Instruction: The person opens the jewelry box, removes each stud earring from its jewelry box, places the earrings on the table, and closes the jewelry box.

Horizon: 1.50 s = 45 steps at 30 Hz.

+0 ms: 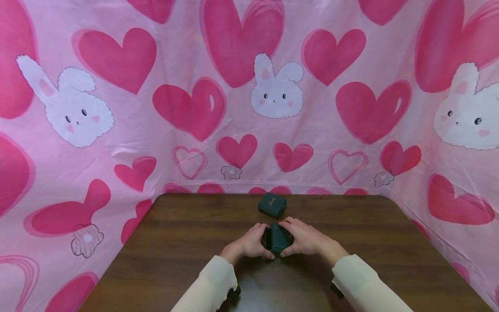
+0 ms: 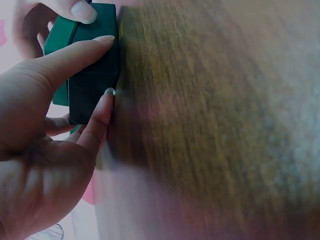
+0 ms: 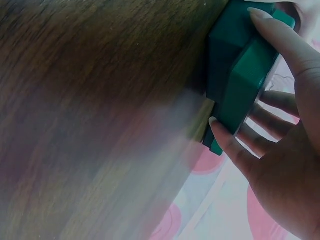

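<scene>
Green box (image 1: 280, 242) mid-table (image 1: 175, 260), lid (image 3: 242, 90) offset on base (image 3: 225, 60). Left hand (image 1: 253, 241) grips base, right hand (image 1: 307, 237) lid (fitting or lifting, can't tell). Next move likely needs base steady. Second box (image 1: 272, 205) on far side.

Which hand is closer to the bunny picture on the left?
The left hand. It holds the left side of the nearer green box, below and right of that bunny. The right hand holds the box's right side, farther from the bunny.

curtained-off tabletop workspace | brown table (image 1: 187, 242) | pink rabbit-print cloth (image 1: 239, 108) around three sides
</scene>
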{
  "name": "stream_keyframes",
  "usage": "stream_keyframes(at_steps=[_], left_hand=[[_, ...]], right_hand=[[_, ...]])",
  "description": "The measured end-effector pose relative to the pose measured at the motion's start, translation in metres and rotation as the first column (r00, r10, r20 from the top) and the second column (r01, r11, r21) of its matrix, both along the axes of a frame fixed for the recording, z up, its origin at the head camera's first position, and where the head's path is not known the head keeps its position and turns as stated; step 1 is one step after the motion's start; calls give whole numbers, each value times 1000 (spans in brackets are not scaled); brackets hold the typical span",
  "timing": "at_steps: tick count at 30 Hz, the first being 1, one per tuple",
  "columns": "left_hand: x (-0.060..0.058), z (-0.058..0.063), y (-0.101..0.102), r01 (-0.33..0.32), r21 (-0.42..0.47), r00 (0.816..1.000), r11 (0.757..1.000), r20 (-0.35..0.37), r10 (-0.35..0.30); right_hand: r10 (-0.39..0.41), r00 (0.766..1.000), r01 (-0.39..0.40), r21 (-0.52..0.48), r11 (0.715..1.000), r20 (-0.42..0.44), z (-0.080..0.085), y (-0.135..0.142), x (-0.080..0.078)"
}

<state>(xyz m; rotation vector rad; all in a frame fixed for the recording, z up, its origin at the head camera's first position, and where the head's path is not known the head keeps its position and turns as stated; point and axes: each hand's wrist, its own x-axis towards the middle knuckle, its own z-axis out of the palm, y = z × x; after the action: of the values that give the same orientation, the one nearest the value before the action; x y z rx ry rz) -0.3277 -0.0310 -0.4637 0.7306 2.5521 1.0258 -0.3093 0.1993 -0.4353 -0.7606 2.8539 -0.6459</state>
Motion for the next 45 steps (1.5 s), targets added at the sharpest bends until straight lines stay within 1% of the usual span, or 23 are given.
stream_keyframes(at_steps=[10, 15, 22, 24, 29, 34, 45], left_hand=[[-1, -1, 1, 0, -9, 1000, 1000, -7, 0], [-1, 1, 2, 6, -10, 1000, 1000, -4, -6], [-6, -3, 2, 15, -7, 1000, 1000, 3, -15], [-4, -1, 2, 17, -18, 1000, 1000, 1, -17], [-3, 0, 2, 7, -25, 1000, 1000, 3, -7], [-2, -1, 1, -2, -6, 1000, 1000, 12, 2], [0, -1, 1, -1, 3, 1000, 1000, 12, 1]], right_hand=[[-25, 1000, 25, 6, 1000, 7, 2, 5, -1], [-40, 999, 40, 9, 999, 17, 3, 7, -2], [-50, 999, 50, 11, 999, 19, 3, 8, -3], [-50, 999, 50, 10, 999, 16, 4, 8, -2], [-51, 999, 51, 17, 999, 7, 5, 11, -2], [-57, 998, 57, 22, 998, 0, 6, 14, -2], [-61, 998, 61, 26, 998, -1, 5, 18, 0]])
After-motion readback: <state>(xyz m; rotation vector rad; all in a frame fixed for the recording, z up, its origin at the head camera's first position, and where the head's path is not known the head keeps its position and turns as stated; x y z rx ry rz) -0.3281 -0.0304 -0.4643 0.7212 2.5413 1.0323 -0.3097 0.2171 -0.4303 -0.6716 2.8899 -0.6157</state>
